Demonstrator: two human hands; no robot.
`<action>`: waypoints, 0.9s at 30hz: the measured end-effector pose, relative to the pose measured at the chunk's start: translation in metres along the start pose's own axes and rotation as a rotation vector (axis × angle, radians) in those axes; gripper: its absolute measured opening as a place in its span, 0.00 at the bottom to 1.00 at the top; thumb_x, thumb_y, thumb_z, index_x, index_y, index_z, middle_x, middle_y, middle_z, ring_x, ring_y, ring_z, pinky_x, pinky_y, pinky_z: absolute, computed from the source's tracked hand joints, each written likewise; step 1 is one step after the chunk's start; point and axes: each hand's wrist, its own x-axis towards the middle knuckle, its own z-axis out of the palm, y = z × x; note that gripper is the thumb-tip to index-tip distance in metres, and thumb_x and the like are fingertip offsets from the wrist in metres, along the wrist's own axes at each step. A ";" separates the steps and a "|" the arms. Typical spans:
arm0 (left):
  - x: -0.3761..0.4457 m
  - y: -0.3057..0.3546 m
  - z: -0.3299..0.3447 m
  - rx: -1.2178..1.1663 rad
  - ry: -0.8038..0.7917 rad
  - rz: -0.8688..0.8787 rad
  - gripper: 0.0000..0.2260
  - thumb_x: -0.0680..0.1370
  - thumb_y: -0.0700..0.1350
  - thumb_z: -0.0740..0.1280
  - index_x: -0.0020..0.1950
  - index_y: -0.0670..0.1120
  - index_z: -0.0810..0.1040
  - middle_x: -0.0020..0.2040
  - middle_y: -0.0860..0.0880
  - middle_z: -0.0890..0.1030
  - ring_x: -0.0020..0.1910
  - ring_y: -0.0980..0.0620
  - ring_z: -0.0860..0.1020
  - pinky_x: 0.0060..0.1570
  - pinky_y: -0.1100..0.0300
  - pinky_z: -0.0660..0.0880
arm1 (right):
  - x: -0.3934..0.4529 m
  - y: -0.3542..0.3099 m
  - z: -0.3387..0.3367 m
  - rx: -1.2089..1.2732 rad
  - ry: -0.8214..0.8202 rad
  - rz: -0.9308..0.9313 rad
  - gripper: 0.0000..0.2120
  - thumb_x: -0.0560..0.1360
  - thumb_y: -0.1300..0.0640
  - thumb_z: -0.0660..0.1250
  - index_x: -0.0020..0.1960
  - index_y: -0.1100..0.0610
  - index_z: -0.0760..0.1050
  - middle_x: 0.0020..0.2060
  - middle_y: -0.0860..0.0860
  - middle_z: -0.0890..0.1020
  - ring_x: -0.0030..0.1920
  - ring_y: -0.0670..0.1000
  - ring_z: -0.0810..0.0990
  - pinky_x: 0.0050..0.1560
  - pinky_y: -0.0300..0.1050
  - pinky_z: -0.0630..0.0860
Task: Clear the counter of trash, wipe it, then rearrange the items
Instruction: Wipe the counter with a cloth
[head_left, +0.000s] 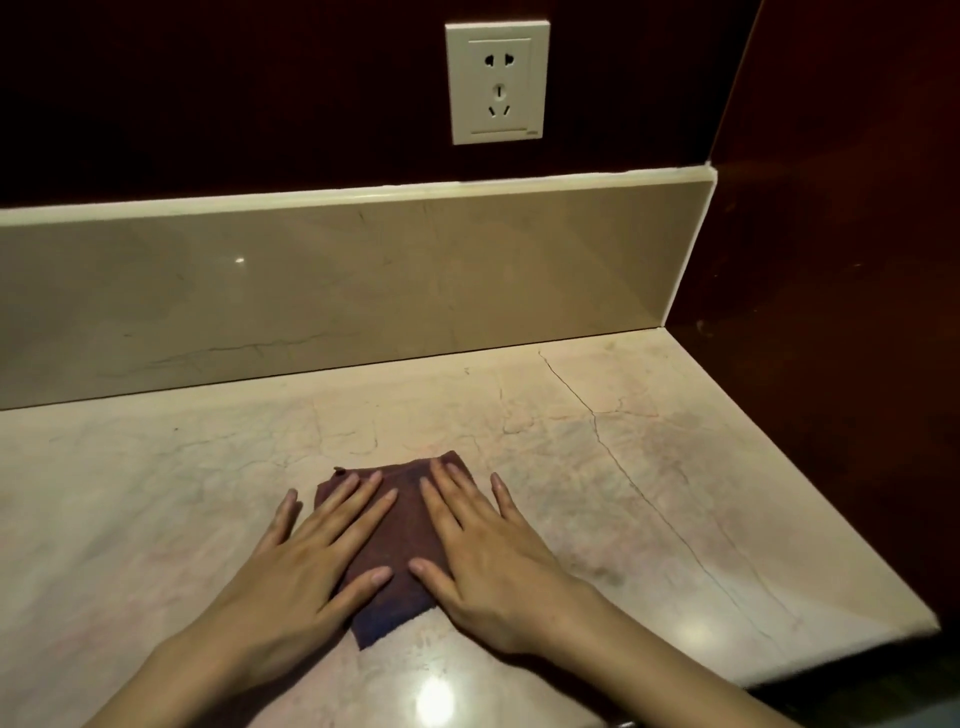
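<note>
A cloth (397, 540) lies flat on the tabletop (597, 467), near the front edge and about midway across. The left hand (306, 561) rests on the cloth's left side and the right hand (488, 556) on its right side, fingers pointing toward the far wall. Behind the tabletop stands a backsplash (363, 291), above it a wall socket (497, 83); a side wall (841, 260) closes the right end.

Bare counter (597, 467) lies open all around; the backsplash (363, 291) behind and dark side wall (831, 312) at right block passage.
</note>
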 end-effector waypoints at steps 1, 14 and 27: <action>0.002 0.006 0.000 0.015 -0.005 -0.010 0.38 0.62 0.75 0.23 0.72 0.68 0.34 0.71 0.66 0.29 0.68 0.69 0.25 0.66 0.60 0.23 | -0.002 0.005 -0.001 0.003 -0.002 -0.009 0.33 0.81 0.40 0.45 0.78 0.55 0.37 0.77 0.50 0.38 0.76 0.47 0.34 0.74 0.51 0.31; 0.059 0.141 0.016 -0.003 0.011 0.111 0.35 0.67 0.71 0.30 0.73 0.62 0.32 0.74 0.60 0.32 0.72 0.61 0.29 0.72 0.52 0.29 | -0.089 0.112 -0.026 -0.002 -0.015 0.149 0.32 0.81 0.41 0.44 0.78 0.53 0.36 0.77 0.48 0.37 0.76 0.45 0.35 0.74 0.47 0.32; 0.134 0.260 0.026 0.061 -0.023 0.339 0.27 0.82 0.60 0.46 0.78 0.55 0.41 0.79 0.54 0.41 0.77 0.56 0.38 0.73 0.47 0.32 | -0.165 0.184 -0.034 0.025 0.037 0.489 0.30 0.83 0.48 0.43 0.77 0.62 0.35 0.77 0.56 0.37 0.77 0.51 0.35 0.74 0.45 0.37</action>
